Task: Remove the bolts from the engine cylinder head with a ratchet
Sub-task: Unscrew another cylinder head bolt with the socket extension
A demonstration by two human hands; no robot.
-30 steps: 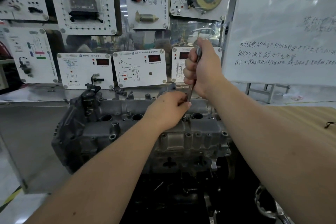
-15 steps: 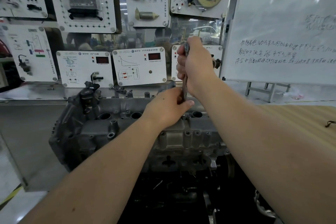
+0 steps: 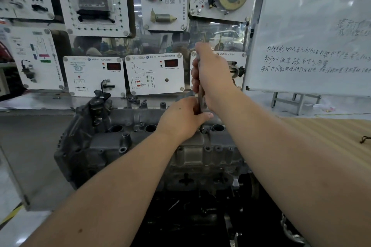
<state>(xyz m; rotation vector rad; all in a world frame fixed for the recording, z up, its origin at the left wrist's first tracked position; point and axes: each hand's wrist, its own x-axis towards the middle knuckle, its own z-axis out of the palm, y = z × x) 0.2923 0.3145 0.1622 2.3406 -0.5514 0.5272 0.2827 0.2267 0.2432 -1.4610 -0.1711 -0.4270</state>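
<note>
- Engine cylinder head (image 3: 112, 146): grey casting, lying lengthwise across the centre of the view; round bores open along its top; it sits on a dark stand, in front of the wall panels.
- Ratchet (image 3: 200, 98): slim metal handle standing near upright over the right-centre of the head's top; its lower end is hidden behind the left hand, so the seating on a bolt cannot be confirmed.
- Right hand (image 3: 212, 74): fingers curled fully round the upper handle in a fist.
- Left hand (image 3: 183, 119): fingers wrapped about the ratchet's lower end, thumb pointing right, just above the casting.
- Surroundings: white training panels (image 3: 154, 74) with red displays behind; whiteboard (image 3: 313, 32) with handwriting at right; wooden bench top (image 3: 331, 138) beneath it.
</note>
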